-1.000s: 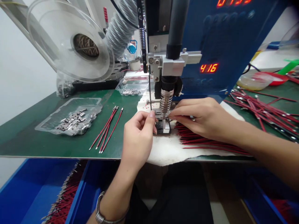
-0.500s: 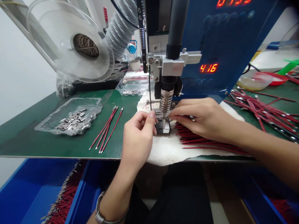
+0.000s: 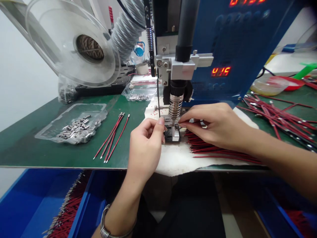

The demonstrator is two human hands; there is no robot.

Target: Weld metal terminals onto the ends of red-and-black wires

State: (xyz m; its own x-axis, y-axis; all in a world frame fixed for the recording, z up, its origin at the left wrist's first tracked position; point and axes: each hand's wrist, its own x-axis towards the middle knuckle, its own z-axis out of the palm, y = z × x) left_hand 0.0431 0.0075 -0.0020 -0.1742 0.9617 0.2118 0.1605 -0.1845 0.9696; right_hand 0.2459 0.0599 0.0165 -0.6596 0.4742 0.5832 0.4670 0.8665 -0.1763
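Note:
My left hand (image 3: 146,145) is curled in a pinch at the left side of a small black and metal fixture (image 3: 172,134), with something tiny between thumb and forefinger that I cannot make out. From the right, my right hand (image 3: 213,125) pinches the end of a thin red wire and holds it at the fixture. A soldering tip (image 3: 175,109) hangs straight above the fixture, on the blue machine (image 3: 235,46). Under my right wrist lies a pile of red wires (image 3: 218,150) on a white cloth (image 3: 178,158).
Several finished red wires (image 3: 112,137) lie left of the cloth on the green bench (image 3: 29,148). A clear tray of metal terminals (image 3: 74,127) sits further left. More red wires (image 3: 277,114) are spread at the right. Blue bins (image 3: 32,205) stand below the bench edge.
Both hands stay at the fixture, almost still. The red display on the machine now reads 415 where it read 416.

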